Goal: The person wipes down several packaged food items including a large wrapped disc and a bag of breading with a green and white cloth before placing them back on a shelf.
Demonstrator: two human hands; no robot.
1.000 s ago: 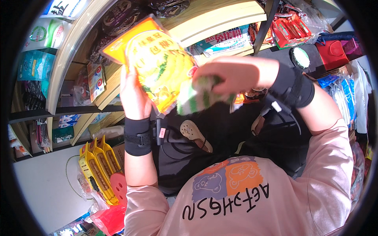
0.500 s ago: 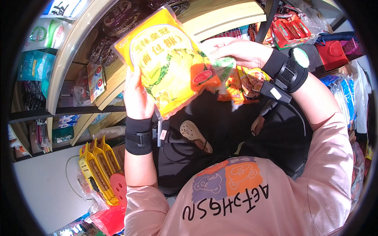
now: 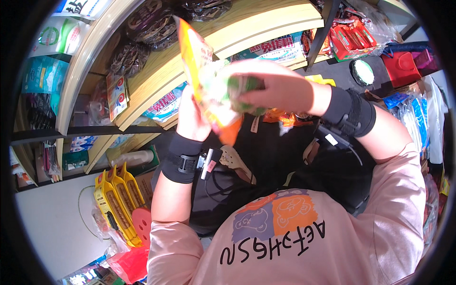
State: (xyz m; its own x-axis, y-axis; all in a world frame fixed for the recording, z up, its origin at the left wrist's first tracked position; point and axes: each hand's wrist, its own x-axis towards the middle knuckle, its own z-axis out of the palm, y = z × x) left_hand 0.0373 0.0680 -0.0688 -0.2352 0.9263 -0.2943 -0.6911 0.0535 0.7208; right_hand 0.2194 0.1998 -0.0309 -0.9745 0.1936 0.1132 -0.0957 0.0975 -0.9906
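A yellow-and-orange plastic food bag (image 3: 194, 50) stands tilted, nearly edge-on, in front of the wooden shelf. My left hand (image 3: 192, 116) is closed on its lower left side, with the fingertips hidden behind it. My right hand (image 3: 285, 90), blurred by motion, is closed on a crumpled green-and-white cloth (image 3: 242, 89). The cloth lies against the bag's right-hand face, covering much of it. Below my right hand are orange food packets (image 3: 285, 116), partly hidden by it.
Wooden shelves (image 3: 270, 21) curve across the far side, holding blue-and-white bags (image 3: 278, 47). A red box of packets (image 3: 349, 40) and a round green-and-white lid (image 3: 363, 72) lie at far right. Yellow packages (image 3: 121, 202) stand at left beside a red perforated disc (image 3: 141, 225).
The bag has turned from facing me to nearly edge-on. My right hand has moved left with the cloth, onto the bag. My left hand has shifted right and slightly nearer.
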